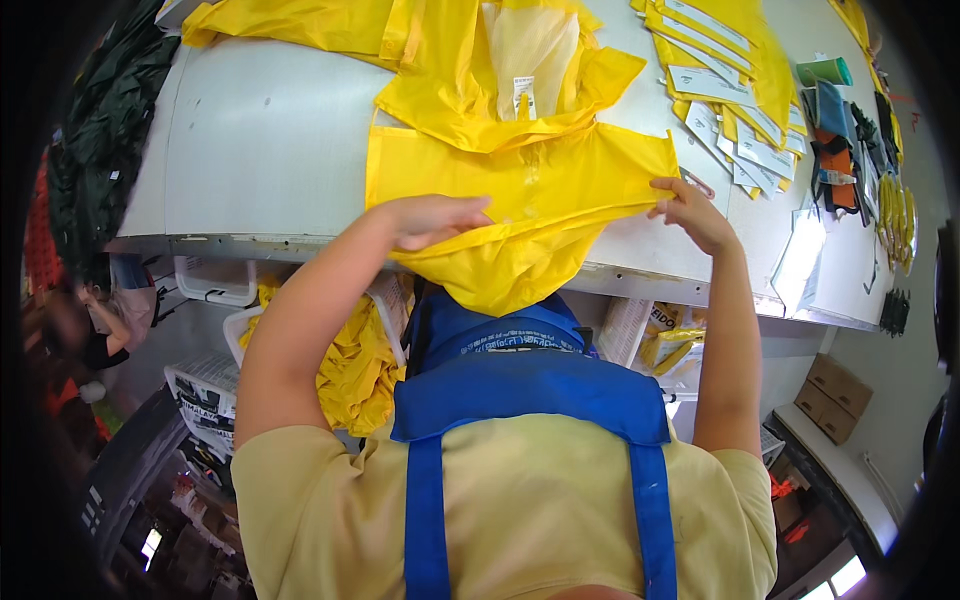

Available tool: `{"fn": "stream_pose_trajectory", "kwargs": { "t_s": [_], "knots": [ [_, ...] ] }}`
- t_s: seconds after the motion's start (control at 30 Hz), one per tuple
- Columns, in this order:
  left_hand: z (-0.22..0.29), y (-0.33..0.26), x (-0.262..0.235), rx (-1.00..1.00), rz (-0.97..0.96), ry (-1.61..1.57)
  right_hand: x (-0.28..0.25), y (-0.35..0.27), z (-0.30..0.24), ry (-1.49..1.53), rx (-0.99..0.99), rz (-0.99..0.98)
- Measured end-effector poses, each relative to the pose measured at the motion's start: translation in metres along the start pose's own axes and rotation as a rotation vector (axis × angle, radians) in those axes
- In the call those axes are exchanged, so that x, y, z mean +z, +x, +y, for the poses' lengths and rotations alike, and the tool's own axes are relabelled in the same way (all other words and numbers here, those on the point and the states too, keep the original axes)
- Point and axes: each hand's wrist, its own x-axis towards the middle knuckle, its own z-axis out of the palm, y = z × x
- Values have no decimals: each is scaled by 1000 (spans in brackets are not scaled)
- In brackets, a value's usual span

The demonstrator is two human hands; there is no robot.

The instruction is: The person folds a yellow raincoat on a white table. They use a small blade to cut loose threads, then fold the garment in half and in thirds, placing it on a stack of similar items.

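A yellow waterproof jacket (430, 160) lies on the table, its lower part folded and sagging over the front edge. A pale lining and a white label show at its neck opening. On the left of the fold, my left hand (432, 220) rests against the fabric with its fingers stretched out toward the middle. My right hand (695, 215) pinches the jacket's right edge between thumb and fingers. Between both hands the fold line stretches across, and a loose yellow flap hangs toward my blue apron (530, 395).
Several yellow packets with white cards (715, 85) lie at the right, near a green roll (825, 71) and pouches. Dark garments (115, 130) hang over the table's left end. Under the table stand bins (215, 280) with yellow fabric. Another person is at the far left.
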Motion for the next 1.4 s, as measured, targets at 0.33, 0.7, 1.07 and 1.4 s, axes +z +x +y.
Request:
{"fn": "stream_pose_trajectory", "kwargs": {
  "t_s": [0.33,0.7,1.07,1.4],
  "knots": [
    [-25,-29,-27,413,519,1290,-2,23,14,-944,-405,585],
    [-10,22,22,622,723,1225,173,-43,47,-844,-680,56],
    [2,26,31,472,916,1451,114,-55,13,-598,-462,408],
    [-39,-4,51,1200,1223,1498,36,44,23,-1078,-434,529]
  ]
}}
